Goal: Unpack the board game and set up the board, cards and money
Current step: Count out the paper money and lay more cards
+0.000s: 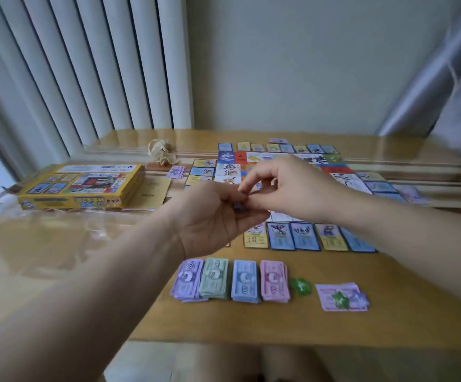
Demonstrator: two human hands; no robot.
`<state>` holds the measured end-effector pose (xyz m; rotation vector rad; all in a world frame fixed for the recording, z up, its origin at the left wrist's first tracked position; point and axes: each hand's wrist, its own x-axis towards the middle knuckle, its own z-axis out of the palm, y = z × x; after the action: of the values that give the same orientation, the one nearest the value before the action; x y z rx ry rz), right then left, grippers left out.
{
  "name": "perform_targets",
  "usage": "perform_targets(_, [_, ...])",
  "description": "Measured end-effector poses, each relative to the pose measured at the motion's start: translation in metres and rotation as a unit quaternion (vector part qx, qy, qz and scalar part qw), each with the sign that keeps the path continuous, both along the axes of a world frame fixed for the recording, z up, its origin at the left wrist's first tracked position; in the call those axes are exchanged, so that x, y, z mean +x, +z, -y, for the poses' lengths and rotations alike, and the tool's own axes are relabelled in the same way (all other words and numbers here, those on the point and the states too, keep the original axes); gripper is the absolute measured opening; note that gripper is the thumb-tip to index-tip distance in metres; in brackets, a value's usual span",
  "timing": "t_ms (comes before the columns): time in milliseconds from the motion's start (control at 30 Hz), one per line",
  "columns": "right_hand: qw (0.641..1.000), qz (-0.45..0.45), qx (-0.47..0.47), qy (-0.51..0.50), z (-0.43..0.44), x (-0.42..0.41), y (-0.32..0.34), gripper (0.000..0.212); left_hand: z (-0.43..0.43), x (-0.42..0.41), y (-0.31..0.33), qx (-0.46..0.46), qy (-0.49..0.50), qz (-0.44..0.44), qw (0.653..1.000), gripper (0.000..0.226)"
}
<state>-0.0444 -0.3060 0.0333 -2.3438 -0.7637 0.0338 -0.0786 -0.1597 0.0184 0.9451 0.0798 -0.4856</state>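
Over the board (342, 177), at 12 o'clock from the money stacks (215, 281), our left hand (218, 219) grips and our right hand (287, 188) pinches a small purple piece (239, 206) — kind unclear; we should part it gently.

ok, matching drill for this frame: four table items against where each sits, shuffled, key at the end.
Items
1. yellow game box
2. crumpled paper
3. green banknote stack
4. loose pink note

Places
a. between the purple stack and the blue stack
b. left end of the table
c. right of the four stacks, under star tokens
d. beyond the box, at the foot of the blinds

Pairs: 1-b, 2-d, 3-a, 4-c
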Motion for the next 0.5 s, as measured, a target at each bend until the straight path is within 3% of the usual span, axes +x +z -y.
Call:
perform_targets(133, [0.996,0.016,0.087,0.002,0.021,-0.023,-0.007,0.017,0.018,-0.015,-0.004,0.024,-0.038,0.027,0.999,0.030])
perform_targets(233, [0.994,-0.047,0.102,-0.007,0.041,-0.028,-0.017,0.011,0.022,-0.023,-0.015,0.128,-0.029,0.078,0.988,0.037])
perform_targets(267, [0.994,-0.081,0.075,-0.016,0.048,-0.027,-0.023,0.012,0.020,-0.025,-0.022,0.216,-0.012,0.122,0.969,0.036])
perform_targets(333, [0.989,-0.143,-0.019,-0.030,0.063,-0.025,-0.041,0.016,0.018,-0.029,-0.031,0.426,-0.003,0.235,0.874,0.036])
perform_targets(367, [0.984,-0.161,-0.065,-0.029,0.066,-0.025,-0.050,0.018,0.017,-0.030,-0.035,0.486,-0.017,0.276,0.829,0.035])
perform_targets(500, [0.978,-0.155,-0.140,-0.015,0.066,-0.030,-0.066,0.020,0.026,-0.035,-0.044,0.573,-0.057,0.342,0.742,0.031])
